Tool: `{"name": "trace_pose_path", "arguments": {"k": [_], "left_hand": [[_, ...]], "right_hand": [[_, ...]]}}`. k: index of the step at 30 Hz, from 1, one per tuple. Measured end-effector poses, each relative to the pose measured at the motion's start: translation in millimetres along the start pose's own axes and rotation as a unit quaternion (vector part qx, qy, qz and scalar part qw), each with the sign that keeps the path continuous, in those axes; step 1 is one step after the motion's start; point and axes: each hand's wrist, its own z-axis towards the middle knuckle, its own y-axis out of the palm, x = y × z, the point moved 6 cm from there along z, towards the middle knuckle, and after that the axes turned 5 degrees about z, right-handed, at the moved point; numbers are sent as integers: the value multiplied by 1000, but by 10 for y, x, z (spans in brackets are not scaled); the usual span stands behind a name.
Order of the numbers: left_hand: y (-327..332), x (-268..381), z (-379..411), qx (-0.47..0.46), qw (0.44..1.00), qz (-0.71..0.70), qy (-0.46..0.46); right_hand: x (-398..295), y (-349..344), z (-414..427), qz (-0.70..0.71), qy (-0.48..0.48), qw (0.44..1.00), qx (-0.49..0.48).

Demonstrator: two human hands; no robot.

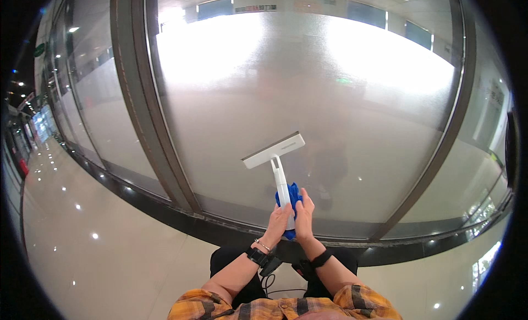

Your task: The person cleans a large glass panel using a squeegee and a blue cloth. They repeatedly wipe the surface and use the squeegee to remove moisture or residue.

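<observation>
A white window squeegee is held up before the glass panel, its blade tilted with the right end higher. My left hand grips the lower part of its handle, thumb along the front. My right hand is on the right of the handle, its fingers pointing up, and it holds a bunched blue cloth against the handle. The cloth shows behind the handle and below it; the rest is hidden by the hands. Whether the blade touches the glass cannot be told.
The large frosted glass panel is bordered by a brown metal post on the left and another frame post on the right. A dark base ledge runs beneath. Glossy tiled floor surrounds me; a cable hangs between my legs.
</observation>
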Motion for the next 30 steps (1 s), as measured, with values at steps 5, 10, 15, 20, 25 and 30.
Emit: {"name": "trace_pose_path", "arguments": {"k": [5,10,15,20,25,30], "left_hand": [[137,542,-42,-27,984,176,17],[107,1058,-108,27,957,270,99],[54,2272,334,103,932,308,162],[106,3844,916,178,865,322,341],[99,4434,1113,266,765,462,360],[54,3617,1096,261,722,535,353]], "right_hand": [[72,-41,13,235,21,968,-85],[379,-354,105,224,63,972,-11],[880,-662,117,290,190,938,23],[973,-723,72,291,196,936,13],[875,-841,54,315,206,926,15],[623,-992,264,320,191,928,-20]]}}
